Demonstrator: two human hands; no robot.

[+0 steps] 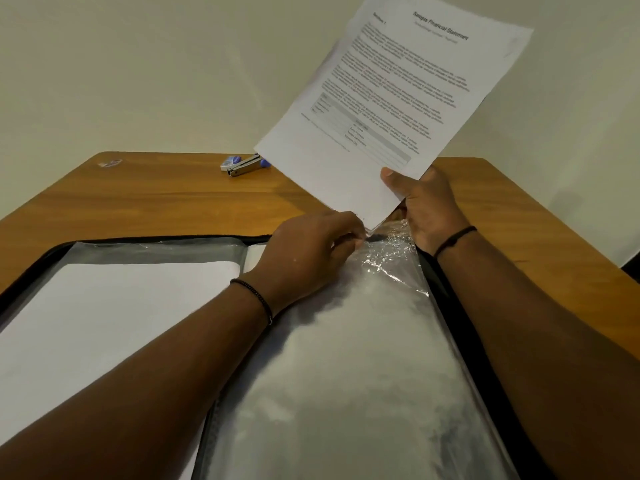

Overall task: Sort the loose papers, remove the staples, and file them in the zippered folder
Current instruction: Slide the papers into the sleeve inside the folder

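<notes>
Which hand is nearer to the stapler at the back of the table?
Left. The left hand grips the clear plastic sleeve of the open folder, in front of the stapler. The right hand holds the printed papers farther to the right.

one open zippered folder (62, 251), one raised paper sheaf (388, 109), one stapler (242, 166), two wristbands (256, 299)

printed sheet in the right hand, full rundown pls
White printed sheet, headed "Sample Financial Statement", with paragraphs and a small table. It is raised and tilted over the wooden table. The right hand pinches its lower edge; its bottom corner meets the clear plastic sleeve, whose mouth the left hand holds.
</notes>
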